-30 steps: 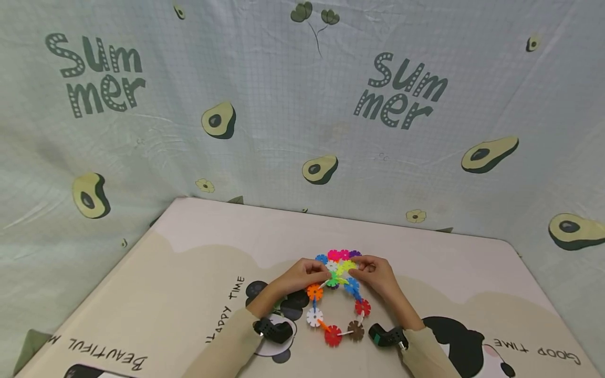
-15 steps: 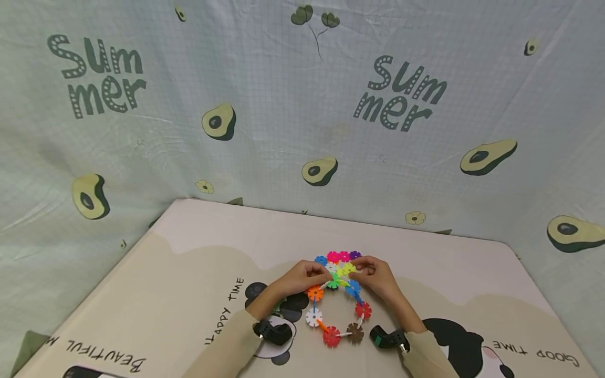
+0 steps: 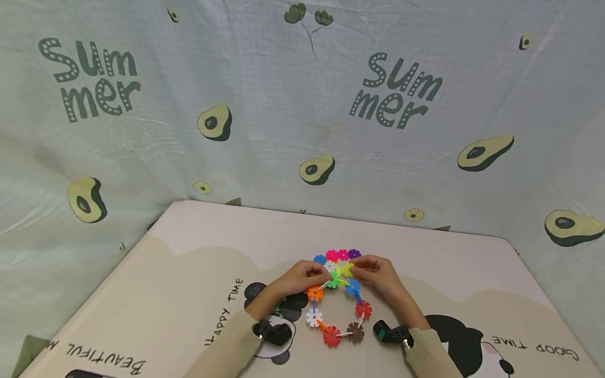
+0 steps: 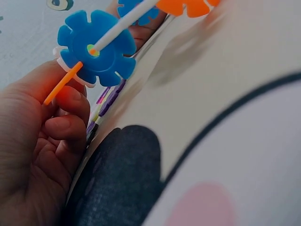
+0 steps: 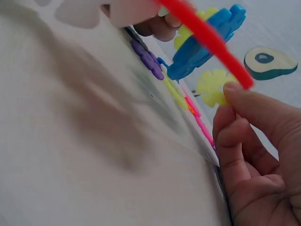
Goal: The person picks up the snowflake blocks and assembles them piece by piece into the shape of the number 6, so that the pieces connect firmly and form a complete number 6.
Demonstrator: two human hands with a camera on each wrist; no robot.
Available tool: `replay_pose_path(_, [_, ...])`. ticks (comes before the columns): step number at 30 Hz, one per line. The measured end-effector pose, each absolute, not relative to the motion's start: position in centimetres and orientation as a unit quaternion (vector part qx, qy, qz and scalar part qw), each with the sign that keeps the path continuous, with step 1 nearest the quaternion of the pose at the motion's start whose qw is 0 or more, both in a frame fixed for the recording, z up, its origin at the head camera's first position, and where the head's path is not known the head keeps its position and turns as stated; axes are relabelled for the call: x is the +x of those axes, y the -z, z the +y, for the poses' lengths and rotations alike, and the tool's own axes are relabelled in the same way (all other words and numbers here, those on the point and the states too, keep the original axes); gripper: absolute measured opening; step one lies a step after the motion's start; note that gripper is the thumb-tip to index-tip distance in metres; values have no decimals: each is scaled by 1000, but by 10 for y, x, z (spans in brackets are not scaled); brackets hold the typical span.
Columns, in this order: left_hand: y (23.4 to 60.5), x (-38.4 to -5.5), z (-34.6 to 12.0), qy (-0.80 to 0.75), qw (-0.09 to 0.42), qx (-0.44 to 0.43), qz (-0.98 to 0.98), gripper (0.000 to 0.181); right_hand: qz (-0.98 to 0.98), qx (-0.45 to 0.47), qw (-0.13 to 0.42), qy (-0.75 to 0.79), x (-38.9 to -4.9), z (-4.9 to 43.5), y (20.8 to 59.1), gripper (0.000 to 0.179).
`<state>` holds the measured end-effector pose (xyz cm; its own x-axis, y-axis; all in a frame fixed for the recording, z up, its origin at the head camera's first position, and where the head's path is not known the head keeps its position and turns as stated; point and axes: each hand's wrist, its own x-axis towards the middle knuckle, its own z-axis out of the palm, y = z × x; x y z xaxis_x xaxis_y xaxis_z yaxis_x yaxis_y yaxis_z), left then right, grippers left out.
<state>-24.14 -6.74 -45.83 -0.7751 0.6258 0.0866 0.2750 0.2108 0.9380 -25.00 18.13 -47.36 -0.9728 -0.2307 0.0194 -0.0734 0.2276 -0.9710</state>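
Observation:
A ring of snowflake discs joined by short sticks hangs between both hands, with a white disc [image 3: 314,317], a brown disc [image 3: 355,332] and a red disc [image 3: 332,336] along its near side. My left hand [image 3: 304,276] pinches the ring's far side by the green disc [image 3: 333,280]. In the left wrist view, its fingers are at the edge of a blue disc [image 4: 96,47] with a white stick [image 4: 124,26] and an orange stick [image 4: 63,84]. My right hand [image 3: 378,273] pinches a yellow disc [image 5: 211,87] between thumb and forefinger. A red stick [image 5: 211,40] crosses in front of it.
More discs lie behind the hands: pink [image 3: 332,255], purple [image 3: 354,254] and blue [image 3: 320,259]. The table [image 3: 198,294] has a printed cover with panda figures and lettering. A pale cloth [image 3: 264,79] with avocado prints stands behind it.
My right hand has shifted slightly to the right, its wrist too. My left hand keeps its grip, and the ring hangs nearly as before.

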Motion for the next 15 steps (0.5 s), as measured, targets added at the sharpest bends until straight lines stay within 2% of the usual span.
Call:
replay_pose_path(4, [473,-249,-66,-549,158,294,766,20,767,-141,75,621,-250,182,474,29])
replay_pose_path(15, [475,-249,-67,-541,164,316,762,19,735,-219,94,635,-250,181,477,23])
